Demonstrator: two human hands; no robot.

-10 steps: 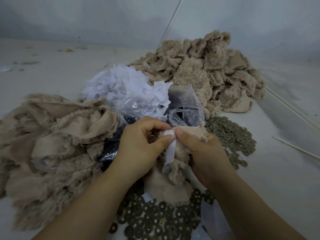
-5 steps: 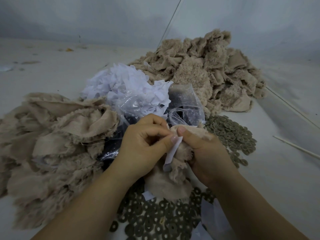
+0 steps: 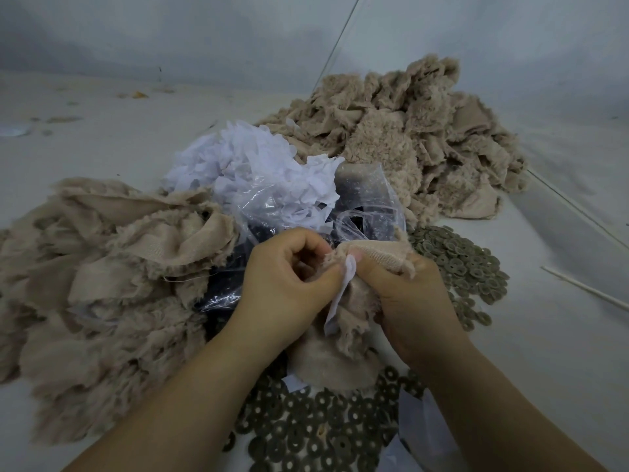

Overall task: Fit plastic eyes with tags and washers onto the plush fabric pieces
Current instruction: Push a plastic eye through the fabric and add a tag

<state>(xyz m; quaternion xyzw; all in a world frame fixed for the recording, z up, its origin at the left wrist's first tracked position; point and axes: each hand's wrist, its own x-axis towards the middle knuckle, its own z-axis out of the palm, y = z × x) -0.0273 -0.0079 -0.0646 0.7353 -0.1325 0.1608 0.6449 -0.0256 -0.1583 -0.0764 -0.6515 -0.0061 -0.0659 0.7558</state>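
Plush piece [image 3: 343,321] bunched between both hands. Left hand [image 3: 286,284] and right hand [image 3: 405,291] pinch it with white tag [image 3: 340,294] at thumbs. Eye hidden; washers [image 3: 456,267] beside right hand.

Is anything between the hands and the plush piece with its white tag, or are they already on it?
Nothing visible is in the way. The left hand and right hand both already hold the plush piece, pinching the white tag against it between the thumbs. Whether an eye is under the fabric cannot be seen.
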